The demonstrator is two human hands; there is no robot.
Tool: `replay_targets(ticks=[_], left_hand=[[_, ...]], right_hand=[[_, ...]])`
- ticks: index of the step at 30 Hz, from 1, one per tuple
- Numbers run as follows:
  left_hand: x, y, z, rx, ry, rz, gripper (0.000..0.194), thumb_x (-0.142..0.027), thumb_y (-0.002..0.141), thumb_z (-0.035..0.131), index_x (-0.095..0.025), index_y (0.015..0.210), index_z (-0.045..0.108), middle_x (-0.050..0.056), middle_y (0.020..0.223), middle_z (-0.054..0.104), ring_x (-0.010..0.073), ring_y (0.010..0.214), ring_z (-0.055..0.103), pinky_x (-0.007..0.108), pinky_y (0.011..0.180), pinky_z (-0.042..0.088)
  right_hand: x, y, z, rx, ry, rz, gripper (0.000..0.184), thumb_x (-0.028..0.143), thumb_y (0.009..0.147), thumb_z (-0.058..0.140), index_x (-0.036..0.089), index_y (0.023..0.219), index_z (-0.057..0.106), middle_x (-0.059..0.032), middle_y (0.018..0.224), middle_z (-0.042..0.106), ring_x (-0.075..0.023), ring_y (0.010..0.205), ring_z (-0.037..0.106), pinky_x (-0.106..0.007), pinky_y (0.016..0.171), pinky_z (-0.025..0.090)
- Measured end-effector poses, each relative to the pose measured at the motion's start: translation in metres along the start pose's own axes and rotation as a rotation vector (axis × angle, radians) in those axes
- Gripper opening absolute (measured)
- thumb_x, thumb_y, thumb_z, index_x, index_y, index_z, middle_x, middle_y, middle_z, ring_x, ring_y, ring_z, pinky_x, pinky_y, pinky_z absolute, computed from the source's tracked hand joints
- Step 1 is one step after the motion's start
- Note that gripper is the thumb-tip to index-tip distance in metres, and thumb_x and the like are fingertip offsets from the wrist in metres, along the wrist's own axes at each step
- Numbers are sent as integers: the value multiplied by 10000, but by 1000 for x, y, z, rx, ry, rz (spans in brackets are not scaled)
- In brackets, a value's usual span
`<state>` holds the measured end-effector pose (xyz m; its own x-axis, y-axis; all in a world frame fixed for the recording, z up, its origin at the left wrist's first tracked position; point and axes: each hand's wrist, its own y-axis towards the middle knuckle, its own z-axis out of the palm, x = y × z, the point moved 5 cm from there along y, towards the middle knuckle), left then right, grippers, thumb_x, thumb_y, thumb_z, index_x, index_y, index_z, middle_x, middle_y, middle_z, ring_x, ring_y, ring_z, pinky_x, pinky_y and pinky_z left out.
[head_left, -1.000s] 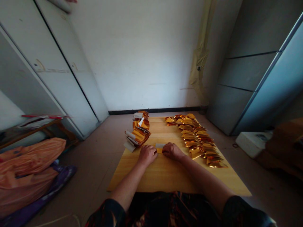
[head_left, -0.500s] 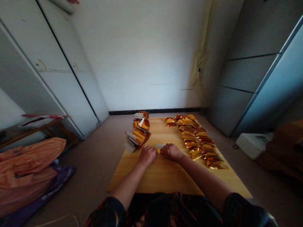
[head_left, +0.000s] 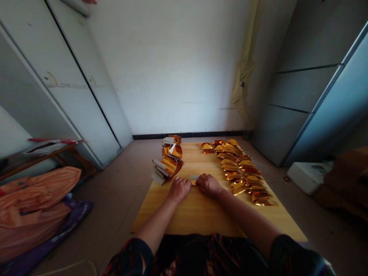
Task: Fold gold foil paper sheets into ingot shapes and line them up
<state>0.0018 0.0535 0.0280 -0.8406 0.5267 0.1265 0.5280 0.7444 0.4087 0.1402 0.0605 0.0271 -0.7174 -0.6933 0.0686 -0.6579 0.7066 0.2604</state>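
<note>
On the wooden board, a small sheet of gold foil paper with a pale grey back lies between my hands. My left hand is closed on its left end, fingers curled at the edge. Closed over the right end is my right hand, its fingertips pressed down and partly hidden. The strip showing between them is gold along the near edge and grey beyond it. Loose stacks of gold foil paper sit just beyond my left hand. Folded gold foil pieces lie in overlapping rows to the right of my right hand.
The wooden board stands low in front of me. An orange plastic bag lies at the left below a grey cabinet. At the right are a tall grey cabinet or fridge and a white box on the floor.
Both hands stay at the same spot on the foil paper. The fingers have shifted only slightly, and the gold strip between them looks a little different in shape. The stacks and rows are unchanged.
</note>
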Motion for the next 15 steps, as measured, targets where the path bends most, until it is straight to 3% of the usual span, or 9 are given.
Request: replay_targets(ticks=[4, 8, 15], left_hand=[[1, -1, 4, 22, -15, -13, 135, -232, 864, 512, -193, 859, 641, 64, 722, 669, 188, 722, 598, 324, 715, 386], [1, -2, 4, 38, -29, -33, 155, -230, 863, 500, -180, 817, 639, 75, 750, 674, 198, 750, 603, 335, 734, 390], [-3, -5, -2, 115, -89, -51, 189, -195, 850, 470, -173, 839, 658, 93, 854, 666, 217, 828, 609, 354, 764, 399]], right_hand=[[-7, -4, 1, -3, 26, 70, 222, 199, 904, 455, 189, 925, 676, -71, 927, 637, -174, 876, 518, -280, 791, 371], [-13, -4, 2, 1, 47, 128, 244, 242, 925, 448, 207, 900, 688, -64, 914, 641, -175, 872, 524, -283, 784, 375], [-32, 5, 9, -33, 301, 284, 168, 222, 815, 577, 174, 877, 727, -62, 884, 676, -155, 841, 581, -233, 776, 417]])
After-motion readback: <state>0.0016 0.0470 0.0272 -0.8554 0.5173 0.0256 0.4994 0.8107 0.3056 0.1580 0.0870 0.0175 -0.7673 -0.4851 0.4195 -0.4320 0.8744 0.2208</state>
